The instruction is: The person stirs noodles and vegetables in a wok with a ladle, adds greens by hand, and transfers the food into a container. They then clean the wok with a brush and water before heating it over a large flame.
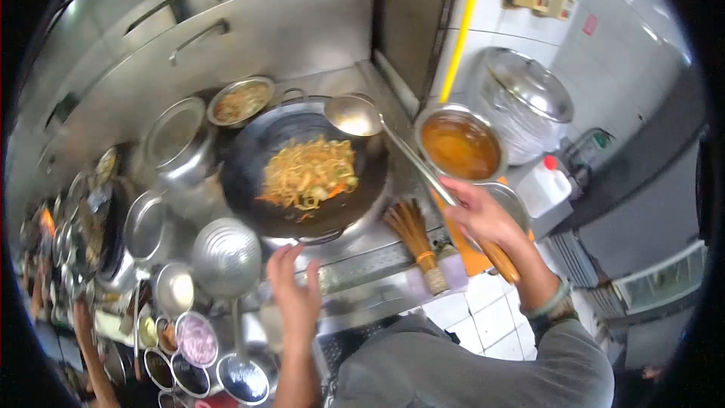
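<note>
A long-handled ladle [355,115] with a wooden grip is held in my right hand [483,215]. Its bowl hangs over the far right rim of a dark wok [249,181], tinted orange-brown inside. Fried noodles [310,170] with bits of vegetable lie heaped in the middle of the wok. My left hand [293,283] is empty, fingers apart, close to the wok's near loop handle [323,238]. Left of that hand rests a perforated metal strainer [226,257]. A bamboo brush [415,238] lies on the counter between the wok and my right hand.
A pot of orange-brown liquid [459,147] stands right of the wok, near a lidded pot [532,83] and a white jug [545,187]. A bowl of food [242,102] sits behind the wok. Containers of ingredients, including sliced onion [196,340], crowd the left. Another person's arm [91,347] reaches in there.
</note>
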Available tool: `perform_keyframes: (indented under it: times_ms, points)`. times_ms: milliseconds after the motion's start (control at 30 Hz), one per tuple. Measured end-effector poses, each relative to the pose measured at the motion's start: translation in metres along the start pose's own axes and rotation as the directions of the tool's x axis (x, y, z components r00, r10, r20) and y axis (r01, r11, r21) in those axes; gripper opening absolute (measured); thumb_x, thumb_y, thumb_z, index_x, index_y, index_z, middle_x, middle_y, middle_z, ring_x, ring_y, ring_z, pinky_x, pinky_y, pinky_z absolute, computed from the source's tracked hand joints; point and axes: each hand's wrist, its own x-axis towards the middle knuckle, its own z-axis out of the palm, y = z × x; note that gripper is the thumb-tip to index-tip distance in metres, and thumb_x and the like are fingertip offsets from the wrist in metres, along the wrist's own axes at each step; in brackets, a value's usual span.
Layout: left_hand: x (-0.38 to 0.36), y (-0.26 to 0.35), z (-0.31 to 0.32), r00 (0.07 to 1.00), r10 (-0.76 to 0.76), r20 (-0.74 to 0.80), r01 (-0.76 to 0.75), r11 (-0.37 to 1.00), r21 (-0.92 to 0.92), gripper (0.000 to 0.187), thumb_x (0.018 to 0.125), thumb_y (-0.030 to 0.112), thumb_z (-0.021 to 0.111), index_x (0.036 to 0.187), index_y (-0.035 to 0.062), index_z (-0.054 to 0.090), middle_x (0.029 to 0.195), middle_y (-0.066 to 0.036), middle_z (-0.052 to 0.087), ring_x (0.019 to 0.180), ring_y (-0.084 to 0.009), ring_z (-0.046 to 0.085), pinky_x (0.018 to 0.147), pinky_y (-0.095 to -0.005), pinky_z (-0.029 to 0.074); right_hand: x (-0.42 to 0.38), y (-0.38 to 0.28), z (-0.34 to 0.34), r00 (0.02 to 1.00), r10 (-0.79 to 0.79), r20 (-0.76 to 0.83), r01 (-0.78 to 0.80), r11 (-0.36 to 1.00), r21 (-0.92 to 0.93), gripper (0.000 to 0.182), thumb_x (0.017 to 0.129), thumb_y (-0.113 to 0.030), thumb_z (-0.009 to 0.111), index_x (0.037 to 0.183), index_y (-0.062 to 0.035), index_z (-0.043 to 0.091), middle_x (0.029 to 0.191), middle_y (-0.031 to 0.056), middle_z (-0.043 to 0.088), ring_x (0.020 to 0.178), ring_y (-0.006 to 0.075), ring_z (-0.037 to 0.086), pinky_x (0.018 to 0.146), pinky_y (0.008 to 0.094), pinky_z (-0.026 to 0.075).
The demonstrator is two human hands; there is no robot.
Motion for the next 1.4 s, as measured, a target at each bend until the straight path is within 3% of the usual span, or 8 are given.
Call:
perform_keyframes:
  times_ms: [33,300,467,600,733,867,1133,1400]
  points:
    - [0.004,0.002,0.005,0.999,0.039,-0.001,-0.040,0.999,-0.010,0.035,0.081,0.005,0.071,0.114,0.0024,0.061,0.118,-0.017,0.056,0.113,-0.0350,0.052,0.098,-0.0423,0.041,0.032,0.013,0.015,0.997,-0.078,0.026,0.078,0.997,-0.006,0.060,0.089,-0.004,0.057,0.146,-0.0075,0.037,0.072,0.0018,0.053,0.048,0.0069,0.041,0.041,0.0250,0.035]
    - [-0.010,0.004,-0.016,1.000,0.005,-0.027,-0.003,0.998,0.055,0.036,0.078,0.006,0.073,0.112,0.0018,0.063,0.117,-0.016,0.057,0.112,-0.0342,0.053,0.097,-0.0428,0.042,0.031,0.016,0.022,0.992,-0.048,-0.118,0.059,0.994,0.087,0.058,0.089,-0.004,0.057,0.144,-0.0069,0.039,0.072,0.0030,0.054,0.052,0.0087,0.046,0.045,0.0268,0.041]
    - [-0.024,-0.010,-0.036,0.997,-0.034,-0.070,0.042,0.992,0.116,0.033,0.081,0.005,0.069,0.113,0.0003,0.062,0.118,-0.020,0.055,0.112,-0.0364,0.053,0.097,-0.0434,0.042,-0.043,0.053,-0.046,0.874,-0.288,-0.391,-0.105,0.674,-0.731,0.062,0.079,-0.005,0.060,0.139,-0.0063,0.045,0.101,0.0246,0.067,0.093,0.0379,0.065,0.083,0.0428,0.051]
    - [-0.012,-0.002,-0.023,0.997,-0.071,0.009,0.070,0.992,0.106,0.035,0.081,0.005,0.070,0.114,0.0019,0.062,0.121,-0.018,0.055,0.113,-0.0372,0.052,0.098,-0.0436,0.042,-0.064,0.047,-0.047,0.899,-0.093,-0.427,-0.257,0.677,-0.690,0.063,0.079,-0.005,0.058,0.140,-0.0069,0.044,0.110,0.0312,0.061,0.106,0.0435,0.059,0.094,0.0475,0.045]
    - [0.001,-0.002,0.001,0.998,0.065,0.021,-0.068,0.981,0.182,0.035,0.081,0.012,0.072,0.114,0.0038,0.063,0.121,-0.018,0.055,0.113,-0.0346,0.053,0.099,-0.0435,0.040,-0.064,0.021,-0.029,0.893,-0.339,-0.297,0.047,0.725,-0.687,0.060,0.083,-0.006,0.059,0.141,-0.0093,0.044,0.120,0.0303,0.058,0.112,0.0424,0.056,0.094,0.0469,0.045]
    - [0.018,-0.005,0.037,0.983,0.173,0.067,-0.182,0.971,0.158,0.030,0.080,0.014,0.073,0.105,0.0020,0.062,0.109,-0.017,0.058,0.107,-0.0360,0.053,0.089,-0.0426,0.041,-0.007,0.015,0.000,0.989,-0.097,-0.111,0.034,0.884,-0.466,0.060,0.086,-0.010,0.061,0.143,-0.0137,0.044,0.110,0.0229,0.064,0.094,0.0320,0.065,0.086,0.0362,0.049]
    - [0.000,0.016,0.042,0.992,0.097,0.078,-0.098,0.995,0.004,0.018,0.082,0.013,0.070,0.091,0.0018,0.058,0.091,-0.018,0.054,0.089,-0.0377,0.050,0.079,-0.0468,0.040,0.037,0.004,-0.053,0.811,-0.162,0.563,0.502,0.687,-0.525,0.061,0.087,-0.007,0.062,0.145,-0.0176,0.042,0.116,0.0126,0.065,0.096,0.0210,0.063,0.087,0.0345,0.049]
    - [-0.077,-0.005,0.026,0.970,0.168,0.175,-0.163,0.986,-0.045,0.017,0.079,0.012,0.072,0.084,0.0029,0.058,0.087,-0.017,0.054,0.088,-0.0379,0.052,0.078,-0.0475,0.042,0.047,0.004,-0.040,0.793,-0.367,0.486,0.597,0.314,-0.738,0.067,0.081,-0.001,0.061,0.142,-0.0222,0.045,0.111,0.0162,0.065,0.095,0.0358,0.063,0.081,0.0417,0.052]
